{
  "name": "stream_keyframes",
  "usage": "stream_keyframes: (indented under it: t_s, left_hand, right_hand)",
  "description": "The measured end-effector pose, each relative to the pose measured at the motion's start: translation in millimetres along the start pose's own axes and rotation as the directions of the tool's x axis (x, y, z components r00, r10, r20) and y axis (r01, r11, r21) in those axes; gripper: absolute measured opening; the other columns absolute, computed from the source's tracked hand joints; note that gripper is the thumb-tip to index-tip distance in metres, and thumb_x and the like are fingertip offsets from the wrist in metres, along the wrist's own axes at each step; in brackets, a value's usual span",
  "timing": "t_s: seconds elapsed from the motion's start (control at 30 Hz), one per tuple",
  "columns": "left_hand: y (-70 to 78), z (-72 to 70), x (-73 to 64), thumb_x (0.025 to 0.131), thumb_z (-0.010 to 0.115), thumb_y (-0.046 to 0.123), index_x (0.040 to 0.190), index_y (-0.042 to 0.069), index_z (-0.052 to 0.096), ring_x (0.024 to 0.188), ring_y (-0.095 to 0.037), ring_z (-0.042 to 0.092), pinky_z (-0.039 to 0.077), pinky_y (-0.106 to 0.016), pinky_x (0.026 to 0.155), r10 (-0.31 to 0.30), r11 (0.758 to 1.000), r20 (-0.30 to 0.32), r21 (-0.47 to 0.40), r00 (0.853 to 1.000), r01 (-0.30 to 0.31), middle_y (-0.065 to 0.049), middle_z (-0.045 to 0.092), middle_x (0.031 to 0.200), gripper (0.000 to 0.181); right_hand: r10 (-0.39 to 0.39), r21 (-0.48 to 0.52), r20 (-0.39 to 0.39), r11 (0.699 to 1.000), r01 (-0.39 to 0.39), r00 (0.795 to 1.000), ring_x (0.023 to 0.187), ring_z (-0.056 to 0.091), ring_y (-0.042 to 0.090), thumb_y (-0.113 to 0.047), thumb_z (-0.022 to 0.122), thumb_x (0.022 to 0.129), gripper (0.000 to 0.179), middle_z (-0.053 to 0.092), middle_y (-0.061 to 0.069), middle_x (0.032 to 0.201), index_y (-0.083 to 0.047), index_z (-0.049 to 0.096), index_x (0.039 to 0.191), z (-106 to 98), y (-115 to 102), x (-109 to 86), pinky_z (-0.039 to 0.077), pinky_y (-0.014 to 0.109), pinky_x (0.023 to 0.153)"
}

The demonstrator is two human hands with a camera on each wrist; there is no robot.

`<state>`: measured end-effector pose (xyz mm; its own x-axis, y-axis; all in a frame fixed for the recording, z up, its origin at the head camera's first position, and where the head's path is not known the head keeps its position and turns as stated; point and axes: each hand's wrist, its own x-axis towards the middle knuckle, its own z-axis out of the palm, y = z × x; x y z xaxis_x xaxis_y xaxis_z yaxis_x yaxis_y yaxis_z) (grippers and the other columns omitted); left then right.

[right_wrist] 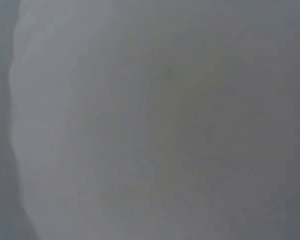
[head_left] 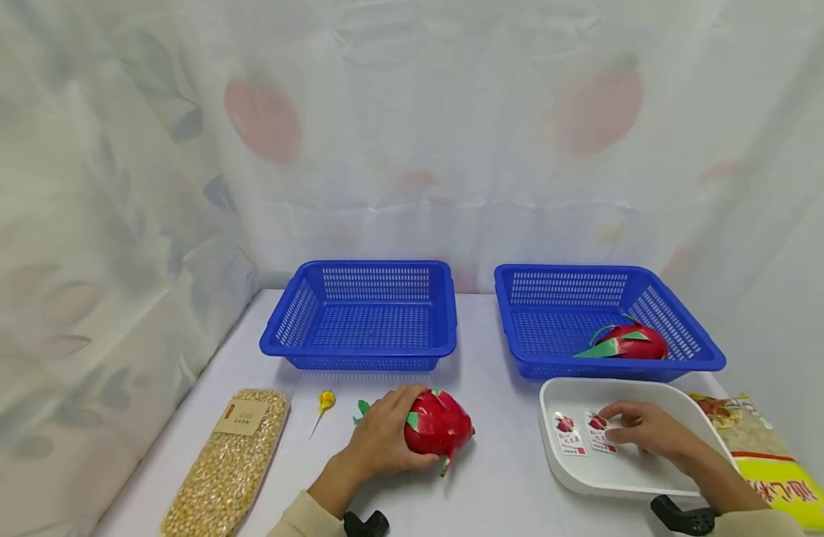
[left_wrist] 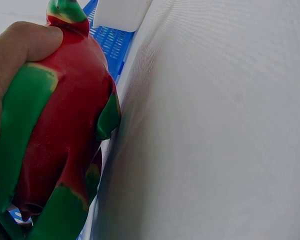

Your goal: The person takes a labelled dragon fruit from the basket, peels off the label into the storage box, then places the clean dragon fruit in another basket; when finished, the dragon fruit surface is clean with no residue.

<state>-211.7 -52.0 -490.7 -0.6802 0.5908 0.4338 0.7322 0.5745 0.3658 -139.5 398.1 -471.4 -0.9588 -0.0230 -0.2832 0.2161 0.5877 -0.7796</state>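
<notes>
In the head view my left hand [head_left: 387, 432] grips a red dragon fruit [head_left: 445, 424] with green scales, on the white table. The left wrist view shows the thumb [left_wrist: 37, 42] pressed on the red skin of the same fruit [left_wrist: 72, 110]. Over a shallow white tray [head_left: 579, 481], my right hand [head_left: 653, 429] has its index finger and thumb apart at a small dragon fruit card [head_left: 599, 441]. Another such card [head_left: 570, 440] lies to its left, and a bit of red shows under the hand. The right wrist view is only a grey blur.
Behind stand two blue baskets, the left basket [head_left: 358, 359] and the right basket [head_left: 539, 365]; the right one holds another dragon fruit [head_left: 633, 344]. A lollipop [head_left: 326, 403] and a bag of corn kernels [head_left: 227, 462] lie left. A yellow food bag [head_left: 781, 462] lies right of the tray.
</notes>
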Motion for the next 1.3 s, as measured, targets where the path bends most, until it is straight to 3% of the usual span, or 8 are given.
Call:
stream_keyframes:
  t_s: [0.27, 0.53, 0.77, 1.0, 1.3]
  left_hand:
    - [0.1, -1.1, 0.2, 0.06, 0.083, 0.053, 0.136, 0.02, 0.043, 0.111, -0.012, 0.052, 0.052, -0.037, 0.083, -0.004, 1.0, 0.007, -0.006, 1.0, 0.004, 0.005, 0.053, 0.125, 0.092]
    - [1.0, -2.2, 1.3, 0.061, 0.082, 0.053, 0.136, 0.02, 0.043, 0.111, -0.013, 0.053, 0.052, -0.038, 0.083, 0.012, 1.0, -0.002, -0.005, 1.0, -0.012, 0.005, 0.053, 0.125, 0.091]
    - [1.5, -3.1, 0.4, 0.061, 0.083, 0.052, 0.137, 0.021, 0.042, 0.113, -0.012, 0.051, 0.051, -0.038, 0.084, -0.008, 1.0, 0.012, -0.021, 1.0, 0.008, 0.006, 0.051, 0.127, 0.091]
    - [1.1, -3.3, -0.1, 0.061, 0.083, 0.052, 0.137, 0.021, 0.041, 0.114, -0.012, 0.05, 0.051, -0.037, 0.085, -0.025, 0.999, 0.036, -0.026, 0.999, 0.026, 0.006, 0.051, 0.128, 0.092]
    - [0.2, -2.9, -0.5, 0.06, 0.083, 0.052, 0.137, 0.021, 0.042, 0.113, -0.012, 0.051, 0.051, -0.038, 0.084, -0.024, 1.0, 0.026, -0.009, 0.999, 0.024, 0.005, 0.052, 0.127, 0.092]
  right_hand:
    - [-0.118, -0.202, -0.048, 0.974, 0.106, 0.992, 0.078, 0.044, 0.023, -0.021, 0.082, 0.076, 0.038, 0.047, 0.006, 0.082, -0.004, 0.066, 0.105, 6.6, -0.6, 4.1, 0.034, 0.033, 0.061]
    - [-0.116, -0.347, -0.087, 0.934, 0.08, 0.989, 0.078, 0.047, 0.023, -0.024, 0.087, 0.069, 0.044, 0.048, 0.004, 0.08, -0.01, 0.06, 0.101, 10.5, -2.8, 10.3, 0.04, 0.035, 0.064]
    - [-0.104, -0.382, -0.086, 0.922, 0.064, 0.991, 0.081, 0.049, 0.024, -0.031, 0.087, 0.069, 0.054, 0.05, 0.006, 0.085, -0.011, 0.054, 0.106, 11.3, -4.9, 10.5, 0.045, 0.037, 0.067]
    - [-0.101, -0.398, -0.114, 0.916, 0.048, 0.988, 0.078, 0.049, 0.024, -0.037, 0.086, 0.069, 0.066, 0.049, 0.007, 0.085, -0.009, 0.047, 0.114, 11.3, -5.5, 7.7, 0.041, 0.036, 0.063]
    - [-0.096, -0.389, -0.112, 0.92, 0.045, 0.989, 0.078, 0.048, 0.024, -0.037, 0.086, 0.07, 0.059, 0.047, 0.006, 0.084, -0.012, 0.048, 0.107, 12.0, -5.2, 8.9, 0.039, 0.035, 0.062]
